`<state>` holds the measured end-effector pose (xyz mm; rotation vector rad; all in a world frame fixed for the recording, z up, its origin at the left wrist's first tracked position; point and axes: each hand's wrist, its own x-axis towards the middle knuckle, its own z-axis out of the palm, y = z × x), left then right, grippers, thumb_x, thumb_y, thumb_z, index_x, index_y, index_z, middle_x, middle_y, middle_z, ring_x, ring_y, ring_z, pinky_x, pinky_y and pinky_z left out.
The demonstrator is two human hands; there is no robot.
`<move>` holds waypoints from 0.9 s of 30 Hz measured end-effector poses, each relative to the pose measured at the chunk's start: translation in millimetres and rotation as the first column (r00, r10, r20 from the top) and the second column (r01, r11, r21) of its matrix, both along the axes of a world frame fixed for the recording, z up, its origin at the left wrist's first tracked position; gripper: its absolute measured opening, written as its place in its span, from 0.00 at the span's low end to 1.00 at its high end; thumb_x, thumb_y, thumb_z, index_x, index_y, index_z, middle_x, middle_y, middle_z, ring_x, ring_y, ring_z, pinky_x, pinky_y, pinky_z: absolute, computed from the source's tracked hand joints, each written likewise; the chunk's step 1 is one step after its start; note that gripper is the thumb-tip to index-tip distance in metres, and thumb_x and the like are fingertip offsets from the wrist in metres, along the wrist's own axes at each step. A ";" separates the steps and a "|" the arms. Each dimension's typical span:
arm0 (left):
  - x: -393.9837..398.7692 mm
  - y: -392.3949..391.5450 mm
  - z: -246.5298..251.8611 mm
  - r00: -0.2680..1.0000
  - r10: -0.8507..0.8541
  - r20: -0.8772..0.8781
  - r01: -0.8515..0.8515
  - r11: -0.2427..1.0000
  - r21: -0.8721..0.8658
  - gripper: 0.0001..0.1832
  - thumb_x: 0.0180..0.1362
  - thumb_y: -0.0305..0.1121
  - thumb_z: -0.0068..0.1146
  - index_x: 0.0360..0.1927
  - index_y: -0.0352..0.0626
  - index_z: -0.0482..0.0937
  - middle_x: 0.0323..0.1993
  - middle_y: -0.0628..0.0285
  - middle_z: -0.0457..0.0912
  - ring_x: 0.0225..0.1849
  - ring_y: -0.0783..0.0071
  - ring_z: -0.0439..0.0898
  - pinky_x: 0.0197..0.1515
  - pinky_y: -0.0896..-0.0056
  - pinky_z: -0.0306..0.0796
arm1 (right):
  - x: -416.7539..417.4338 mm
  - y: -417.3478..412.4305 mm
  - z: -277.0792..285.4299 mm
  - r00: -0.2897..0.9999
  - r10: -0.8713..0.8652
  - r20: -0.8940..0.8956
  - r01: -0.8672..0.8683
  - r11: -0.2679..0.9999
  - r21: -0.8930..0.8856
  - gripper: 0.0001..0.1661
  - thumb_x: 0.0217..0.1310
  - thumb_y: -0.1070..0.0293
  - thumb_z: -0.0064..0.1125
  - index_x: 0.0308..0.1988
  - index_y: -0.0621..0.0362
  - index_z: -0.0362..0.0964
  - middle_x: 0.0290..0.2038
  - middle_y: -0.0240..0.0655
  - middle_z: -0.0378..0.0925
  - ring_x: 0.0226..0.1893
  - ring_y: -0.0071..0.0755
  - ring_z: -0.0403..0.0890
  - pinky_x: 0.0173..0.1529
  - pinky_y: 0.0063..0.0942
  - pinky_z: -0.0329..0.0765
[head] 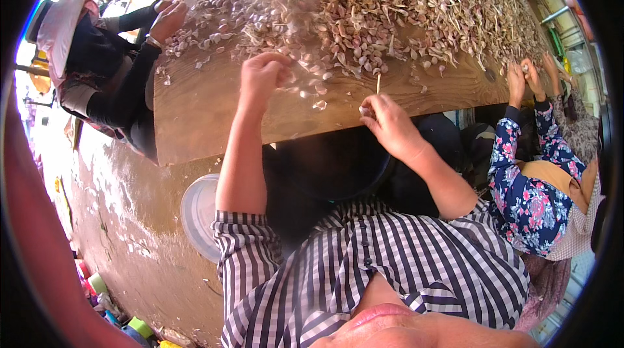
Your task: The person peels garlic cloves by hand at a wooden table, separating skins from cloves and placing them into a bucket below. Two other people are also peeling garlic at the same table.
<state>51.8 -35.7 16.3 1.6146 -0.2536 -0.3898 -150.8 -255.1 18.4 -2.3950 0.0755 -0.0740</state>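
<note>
My left hand (265, 75) hangs over the near part of the wooden table, its fingers curled towards the loose garlic cloves. Whether anything is inside those fingers is hidden. At the table's front edge, my right hand (390, 119) grips a piece of garlic (364, 110), pale between thumb and fingers. A thin dry stem (379, 84) sticks up beside its knuckles. Between and beyond both hands lie scattered garlic cloves (363, 53), rising into a large heap of cloves and dry stalks (438, 2). A few loose bits of skin (319, 105) rest on the bare wood.
The wooden table (204, 128) ends just before my body. A whitish bucket (202, 216) stands on the wet floor by my left elbow. One person in a pink hat (66, 31) works at left; another in a floral sleeve (507, 143) handles garlic at right.
</note>
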 end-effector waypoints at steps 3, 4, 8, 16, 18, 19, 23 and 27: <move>-18.3 -10.3 -4.0 0.996 -0.087 0.002 0.085 0.979 0.187 0.14 0.57 0.19 0.45 0.37 0.33 0.85 0.23 0.63 0.83 0.19 0.82 0.75 0.20 0.80 0.69 | -6.4 15.6 -16.0 0.991 0.022 0.131 -0.011 0.996 -0.088 0.12 0.63 0.70 0.59 0.44 0.59 0.66 0.41 0.46 0.73 0.41 0.56 0.79 0.45 0.47 0.77; -27.2 -12.8 -6.4 0.985 -0.166 -0.044 0.171 0.973 0.155 0.12 0.59 0.20 0.48 0.38 0.34 0.85 0.23 0.63 0.83 0.20 0.82 0.76 0.21 0.80 0.69 | -2.2 15.3 -17.3 0.992 0.075 0.100 -0.068 0.995 -0.078 0.09 0.64 0.70 0.58 0.42 0.61 0.68 0.40 0.48 0.75 0.40 0.56 0.80 0.43 0.45 0.77; -34.0 -9.4 -13.5 0.974 -0.226 -0.005 0.223 0.954 0.203 0.09 0.61 0.30 0.63 0.41 0.36 0.86 0.24 0.67 0.84 0.20 0.84 0.76 0.22 0.81 0.70 | 56.5 0.4 4.2 0.964 0.213 0.157 -0.229 0.969 0.091 0.06 0.67 0.71 0.55 0.37 0.63 0.75 0.30 0.49 0.79 0.34 0.53 0.82 0.40 0.41 0.78; 22.2 -22.8 -29.8 0.764 -0.056 0.643 -0.351 0.800 0.487 0.10 0.55 0.31 0.64 0.40 0.40 0.80 0.39 0.49 0.80 0.42 0.47 0.80 0.44 0.53 0.73 | 215.5 35.4 -12.7 0.921 0.360 0.150 -0.301 0.900 -0.316 0.10 0.70 0.73 0.46 0.45 0.62 0.74 0.47 0.47 0.80 0.46 0.45 0.83 0.49 0.39 0.81; 11.0 -24.1 -32.4 0.788 -0.082 0.610 -0.310 0.803 0.509 0.09 0.56 0.30 0.64 0.39 0.39 0.80 0.38 0.48 0.81 0.42 0.46 0.80 0.45 0.53 0.73 | 209.4 18.4 -24.6 0.900 0.404 0.165 -0.327 0.875 -0.358 0.08 0.70 0.71 0.47 0.43 0.61 0.72 0.45 0.47 0.79 0.47 0.48 0.83 0.50 0.41 0.81; 3.7 -24.8 -33.0 0.810 -0.083 0.581 -0.293 0.800 0.523 0.09 0.56 0.30 0.63 0.38 0.39 0.80 0.38 0.48 0.81 0.42 0.45 0.80 0.45 0.52 0.73 | 201.5 2.1 -26.2 0.904 0.380 0.194 -0.318 0.903 -0.289 0.07 0.69 0.73 0.48 0.42 0.60 0.73 0.42 0.46 0.80 0.45 0.46 0.84 0.49 0.41 0.82; -9.5 -17.9 -27.5 0.807 -0.180 0.563 -0.231 0.780 0.581 0.08 0.56 0.28 0.63 0.39 0.38 0.80 0.33 0.49 0.82 0.37 0.51 0.82 0.40 0.55 0.74 | 175.4 -45.8 -10.4 0.981 0.161 -0.108 -0.163 0.986 -0.013 0.09 0.71 0.72 0.48 0.43 0.57 0.76 0.31 0.37 0.79 0.31 0.27 0.80 0.38 0.26 0.76; 11.4 0.4 -22.1 0.987 -0.103 0.123 0.044 0.913 0.406 0.07 0.60 0.25 0.60 0.41 0.35 0.82 0.26 0.66 0.80 0.27 0.81 0.76 0.30 0.77 0.70 | 163.7 -41.7 4.6 0.998 -0.029 -0.053 0.035 0.993 0.117 0.08 0.68 0.69 0.54 0.41 0.61 0.78 0.27 0.34 0.79 0.25 0.24 0.77 0.33 0.24 0.75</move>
